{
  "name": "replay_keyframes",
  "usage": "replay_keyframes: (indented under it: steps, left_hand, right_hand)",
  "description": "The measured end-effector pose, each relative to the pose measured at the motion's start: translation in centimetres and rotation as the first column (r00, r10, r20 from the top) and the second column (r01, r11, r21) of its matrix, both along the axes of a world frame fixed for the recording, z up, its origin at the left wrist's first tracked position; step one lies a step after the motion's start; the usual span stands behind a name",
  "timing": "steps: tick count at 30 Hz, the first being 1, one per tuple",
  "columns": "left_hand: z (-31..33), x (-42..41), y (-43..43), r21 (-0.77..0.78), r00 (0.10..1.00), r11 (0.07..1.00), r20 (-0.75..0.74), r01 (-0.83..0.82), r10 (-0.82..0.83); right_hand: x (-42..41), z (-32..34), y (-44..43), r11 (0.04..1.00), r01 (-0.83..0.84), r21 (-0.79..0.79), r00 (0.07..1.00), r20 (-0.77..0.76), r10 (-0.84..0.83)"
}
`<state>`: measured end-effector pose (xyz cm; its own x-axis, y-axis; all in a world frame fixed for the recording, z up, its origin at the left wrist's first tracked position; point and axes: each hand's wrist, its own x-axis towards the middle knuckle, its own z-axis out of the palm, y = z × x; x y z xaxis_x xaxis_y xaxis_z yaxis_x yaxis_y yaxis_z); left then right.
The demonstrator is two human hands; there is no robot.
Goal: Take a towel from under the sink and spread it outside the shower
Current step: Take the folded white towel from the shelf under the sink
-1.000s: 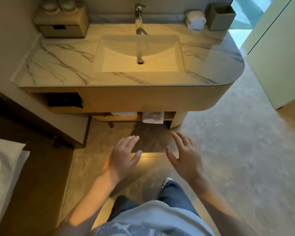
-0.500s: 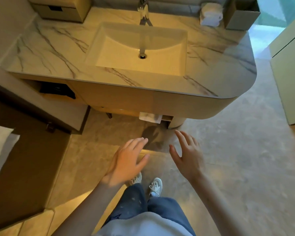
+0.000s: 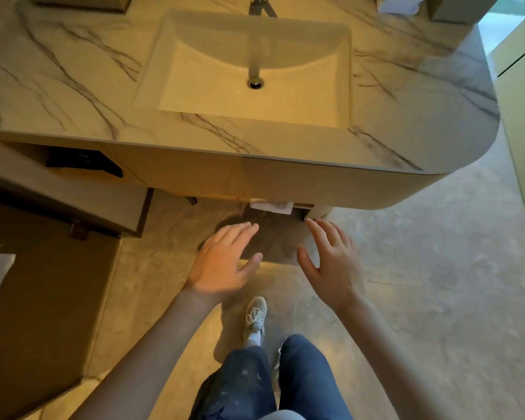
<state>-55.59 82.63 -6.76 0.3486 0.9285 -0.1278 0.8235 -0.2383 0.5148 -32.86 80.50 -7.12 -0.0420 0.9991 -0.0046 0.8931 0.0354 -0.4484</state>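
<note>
Your left hand (image 3: 225, 262) and right hand (image 3: 331, 259) are both spread open and hold nothing, over the floor (image 3: 437, 298). The folded white towel (image 3: 272, 206) lies just beyond your fingertips, on the shelf under the sink (image 3: 249, 71), untouched.

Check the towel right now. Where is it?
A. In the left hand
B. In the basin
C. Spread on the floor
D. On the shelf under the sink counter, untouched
D: the white towel pokes out beneath the counter; the left hand and right hand hover open, short of it.
</note>
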Motion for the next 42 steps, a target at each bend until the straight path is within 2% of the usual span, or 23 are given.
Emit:
replay_keyframes:
  steps: [5,10,14,19,23,29,34,38,42]
  left_hand:
    - [-1.7,1.1,1.7,0.022,0.998,0.999,0.039,-0.047,0.046]
    - [-8.9,3.0,2.5,0.013,0.997,0.998,0.058,-0.057,0.056]
    - [-17.8,4.1,3.5,0.069,0.994,0.994,0.074,-0.088,0.083]
    - [-32.1,5.2,8.1,0.157,0.979,0.981,0.184,-0.116,0.087]
    - [-44.3,5.7,11.7,0.211,0.985,0.968,0.139,-0.133,0.105]
    - [-59.2,5.9,14.2,0.213,0.974,0.968,0.208,-0.134,0.089]
    - [-64.1,5.3,14.6,0.265,0.964,0.952,0.253,-0.156,0.087]
    - [-63.6,4.9,15.5,0.318,0.967,0.939,0.251,-0.13,0.049]
    - [-62.4,4.5,18.5,0.369,0.933,0.908,0.355,-0.198,0.059]
  right_hand:
    - [-0.1,-2.4,2.0,1.0,-0.022,0.001,1.0,0.003,0.022]
    - [0.9,-9.5,3.0,0.999,-0.043,0.002,0.999,-0.016,0.043]
    - [1.6,-18.1,3.8,1.0,-0.021,-0.003,0.999,-0.029,0.021]
    - [1.6,-32.4,7.2,0.994,0.036,0.102,0.998,-0.059,-0.03]
    - [2.2,-45.1,10.8,0.989,0.063,0.13,0.998,0.019,-0.066]
    - [2.0,-60.2,13.5,0.974,0.035,0.222,0.995,0.088,-0.055]
    - [2.5,-63.6,14.9,0.962,0.021,0.271,0.999,0.041,-0.034]
    - [2.5,-62.4,14.8,0.958,0.013,0.285,0.998,0.063,-0.032]
    - [2.3,-60.6,17.1,0.959,0.098,0.267,0.995,0.009,-0.104]
